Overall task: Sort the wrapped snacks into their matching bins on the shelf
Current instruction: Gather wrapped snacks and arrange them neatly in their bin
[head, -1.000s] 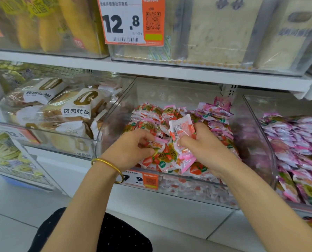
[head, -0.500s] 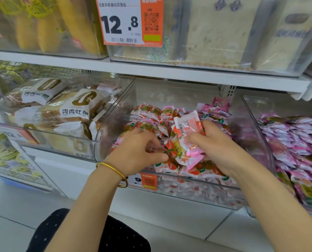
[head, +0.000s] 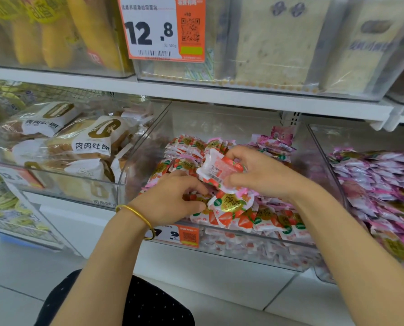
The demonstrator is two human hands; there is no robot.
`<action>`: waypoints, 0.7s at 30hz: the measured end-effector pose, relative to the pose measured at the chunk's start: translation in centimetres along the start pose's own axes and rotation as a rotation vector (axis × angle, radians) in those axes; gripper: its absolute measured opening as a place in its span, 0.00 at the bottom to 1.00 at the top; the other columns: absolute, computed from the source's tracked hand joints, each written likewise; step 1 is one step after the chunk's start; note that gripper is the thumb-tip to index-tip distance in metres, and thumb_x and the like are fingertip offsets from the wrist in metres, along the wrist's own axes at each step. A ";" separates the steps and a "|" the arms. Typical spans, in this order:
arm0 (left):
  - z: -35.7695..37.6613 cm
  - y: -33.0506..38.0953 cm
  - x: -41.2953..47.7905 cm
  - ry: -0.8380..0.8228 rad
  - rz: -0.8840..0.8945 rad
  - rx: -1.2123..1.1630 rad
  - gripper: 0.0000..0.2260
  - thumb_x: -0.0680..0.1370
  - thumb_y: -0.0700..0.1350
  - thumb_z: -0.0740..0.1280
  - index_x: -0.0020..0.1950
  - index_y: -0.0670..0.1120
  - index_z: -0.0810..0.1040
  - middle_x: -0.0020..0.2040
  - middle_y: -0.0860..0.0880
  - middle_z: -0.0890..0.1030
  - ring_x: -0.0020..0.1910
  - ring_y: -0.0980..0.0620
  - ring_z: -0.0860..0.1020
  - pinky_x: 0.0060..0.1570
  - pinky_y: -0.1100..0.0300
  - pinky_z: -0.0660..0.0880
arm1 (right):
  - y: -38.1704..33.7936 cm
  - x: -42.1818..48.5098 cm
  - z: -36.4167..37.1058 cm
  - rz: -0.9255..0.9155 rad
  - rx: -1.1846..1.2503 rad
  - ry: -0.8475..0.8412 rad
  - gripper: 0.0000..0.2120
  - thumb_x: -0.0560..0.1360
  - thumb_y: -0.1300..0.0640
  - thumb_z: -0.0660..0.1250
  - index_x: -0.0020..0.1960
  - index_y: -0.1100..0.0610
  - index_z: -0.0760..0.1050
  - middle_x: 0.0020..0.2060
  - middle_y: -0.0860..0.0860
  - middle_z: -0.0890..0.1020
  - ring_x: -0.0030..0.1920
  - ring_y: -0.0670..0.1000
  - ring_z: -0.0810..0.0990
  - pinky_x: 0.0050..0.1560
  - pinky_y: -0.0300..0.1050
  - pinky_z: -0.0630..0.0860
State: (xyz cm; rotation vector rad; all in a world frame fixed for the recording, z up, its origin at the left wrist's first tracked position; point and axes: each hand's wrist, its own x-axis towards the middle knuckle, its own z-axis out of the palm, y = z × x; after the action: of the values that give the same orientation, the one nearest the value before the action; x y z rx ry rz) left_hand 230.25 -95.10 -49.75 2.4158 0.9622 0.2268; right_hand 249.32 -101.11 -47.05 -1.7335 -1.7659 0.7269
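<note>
Right, left hand sits low on the strawberry packet pile, fingers curled, grip unclear. Just beyond, right hand pinches a white-and-red snack packet above that pile, inside the clear middle bin.

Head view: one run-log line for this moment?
phase: sorting | right hand: holds white-and-red plastic-wrapped snack packets above pile | left hand: pinches strawberry-print packet in pile | bin: clear plastic middle bin

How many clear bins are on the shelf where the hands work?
3: left bin with bread packs, middle bin around the left hand and right hand, right bin with pink packets. More may lie off frame.
</note>
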 end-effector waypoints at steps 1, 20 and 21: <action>0.0 0.1 0.0 0.019 0.003 -0.030 0.13 0.73 0.50 0.70 0.58 0.53 0.79 0.54 0.51 0.71 0.53 0.55 0.71 0.56 0.65 0.69 | 0.0 0.0 0.1 -0.029 0.034 0.038 0.11 0.73 0.59 0.69 0.53 0.56 0.71 0.50 0.54 0.77 0.48 0.52 0.77 0.49 0.48 0.72; 1.3 1.6 0.6 0.196 0.033 0.124 0.12 0.71 0.46 0.72 0.32 0.40 0.77 0.35 0.52 0.75 0.40 0.66 0.67 0.51 0.62 0.60 | 2.5 -3.5 -0.7 0.261 0.632 0.275 0.03 0.76 0.61 0.65 0.45 0.57 0.78 0.37 0.53 0.80 0.37 0.51 0.76 0.35 0.44 0.73; 1.4 1.7 0.6 0.234 0.028 0.117 0.12 0.72 0.48 0.71 0.32 0.41 0.77 0.34 0.53 0.74 0.40 0.65 0.68 0.49 0.61 0.61 | 2.5 -3.5 -0.7 0.250 0.607 0.296 0.04 0.76 0.61 0.65 0.45 0.56 0.77 0.37 0.54 0.81 0.37 0.52 0.77 0.36 0.46 0.74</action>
State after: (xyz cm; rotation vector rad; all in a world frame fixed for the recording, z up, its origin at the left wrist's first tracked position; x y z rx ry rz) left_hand 232.20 -96.28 -50.04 2.5521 1.0696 0.4846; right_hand 251.62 -104.58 -48.42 -1.5425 -1.0000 0.9357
